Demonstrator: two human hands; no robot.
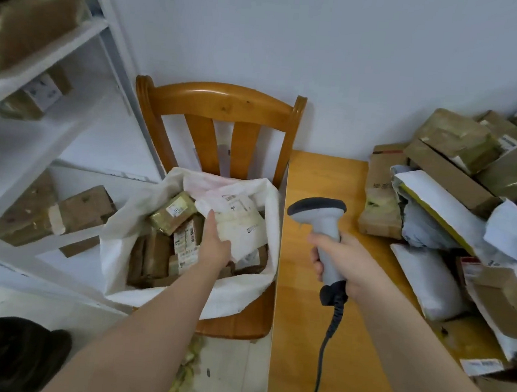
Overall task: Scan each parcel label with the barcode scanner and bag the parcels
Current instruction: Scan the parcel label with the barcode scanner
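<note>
- We find the task part done. The white sack [242,297] sits open on the seat of the wooden chair [221,102] and already holds a good number of parcels: brown cardboard boxes [151,258], a tape-wrapped box [173,211] and several with their labels facing up.
- Our left hand [215,245] reaches into the mouth of the sack and rests on a white poly mailer [245,229] lying on top of the load. One finger is stretched out straight along the mailer's edge. The thumb side is hidden by the mailer, so we cannot tell whether the hand is pinching it or only touching it.
- Our right hand [339,262] is wrapped firmly round the handle of the grey barcode scanner [323,226]. The scanner is held upright above the wooden table [301,340], its head turned toward the sack, and its coiled cable [329,336] hangs down from the handle.
- We judge this to be the bagging step for the white mailer; its label faces up, but we cannot say from here whether it has been read.
- Plenty remains. A heap of parcels [458,188] is still on the right side of the table, well apart from the sack: cardboard boxes at the back, and white and pale blue mailers in front. Each of these still needs scanning and bagging.
- More boxes [49,218] sit on the white shelving [45,46] at the left; we cannot tell whether they belong to this job.
</note>
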